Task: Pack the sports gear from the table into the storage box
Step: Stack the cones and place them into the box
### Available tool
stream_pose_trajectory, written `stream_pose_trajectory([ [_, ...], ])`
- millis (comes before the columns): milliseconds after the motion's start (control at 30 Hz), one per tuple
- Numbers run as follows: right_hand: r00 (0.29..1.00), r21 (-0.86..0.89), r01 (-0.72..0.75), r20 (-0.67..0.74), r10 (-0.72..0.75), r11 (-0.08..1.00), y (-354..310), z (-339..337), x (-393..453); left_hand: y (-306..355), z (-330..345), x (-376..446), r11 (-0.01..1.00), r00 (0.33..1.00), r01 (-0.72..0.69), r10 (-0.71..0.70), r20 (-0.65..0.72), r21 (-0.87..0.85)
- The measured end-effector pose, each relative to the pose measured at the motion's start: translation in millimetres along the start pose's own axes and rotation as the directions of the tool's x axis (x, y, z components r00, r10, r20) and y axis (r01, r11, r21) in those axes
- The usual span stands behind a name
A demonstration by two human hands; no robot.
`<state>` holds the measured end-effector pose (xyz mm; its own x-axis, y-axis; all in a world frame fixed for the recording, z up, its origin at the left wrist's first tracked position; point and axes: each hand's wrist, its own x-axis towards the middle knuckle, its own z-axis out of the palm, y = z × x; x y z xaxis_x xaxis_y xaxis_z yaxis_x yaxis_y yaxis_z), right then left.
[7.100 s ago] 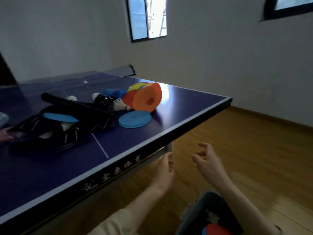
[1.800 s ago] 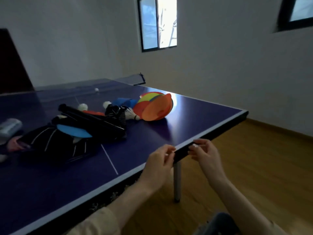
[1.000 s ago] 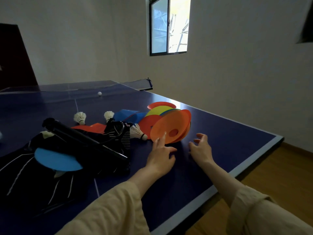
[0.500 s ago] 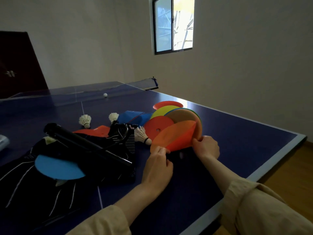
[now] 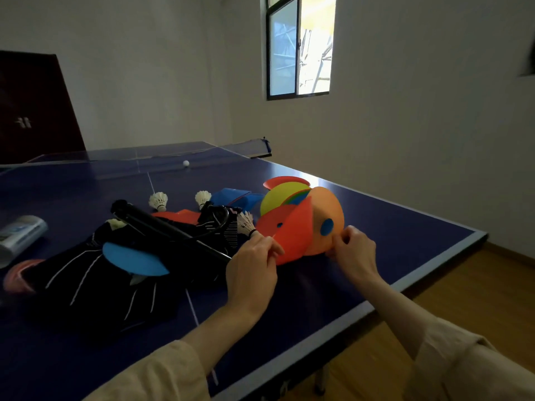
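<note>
Both hands have lifted the disc stack: left hand [image 5: 251,270] pinches the red disc [image 5: 285,233], right hand [image 5: 353,250] the orange disc [image 5: 325,218]; lower discs hidden; surface [image 5: 405,227] bare toward 3 o'clock.

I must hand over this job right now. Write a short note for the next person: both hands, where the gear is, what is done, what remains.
Left hand: pinches the near edge of the red disc.
Right hand: pinches the rim of the orange disc.
Both discs belong to the tilted disc stack, on the table.
Also on the table: black bag with a blue disc on it, black tube, three shuttlecocks, white ball, blue pieces.
The storage box is not in view.
Done: nothing visibly packed here.
Left: carry the discs to the box, then the rest.
</note>
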<state>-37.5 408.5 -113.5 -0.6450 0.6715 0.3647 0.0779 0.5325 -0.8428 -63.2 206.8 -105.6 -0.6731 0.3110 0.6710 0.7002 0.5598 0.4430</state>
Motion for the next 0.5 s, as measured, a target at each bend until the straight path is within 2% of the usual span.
stream_pose_trajectory([
  [300, 0.994, 0.057, -0.065, -0.088, 0.07, 0.996, 0.6, -71.6, -75.0, 32.1, -37.2, -53.3, 0.995, 0.998, -0.01, 0.003, -0.069, -0.098],
  [500, 0.983, 0.278, -0.131, -0.088, 0.161, 0.952, 25.2, -130.5, -154.2, 68.5, -37.8, -93.0, 0.975, 0.987, -0.163, 0.158, -0.045, -0.153],
])
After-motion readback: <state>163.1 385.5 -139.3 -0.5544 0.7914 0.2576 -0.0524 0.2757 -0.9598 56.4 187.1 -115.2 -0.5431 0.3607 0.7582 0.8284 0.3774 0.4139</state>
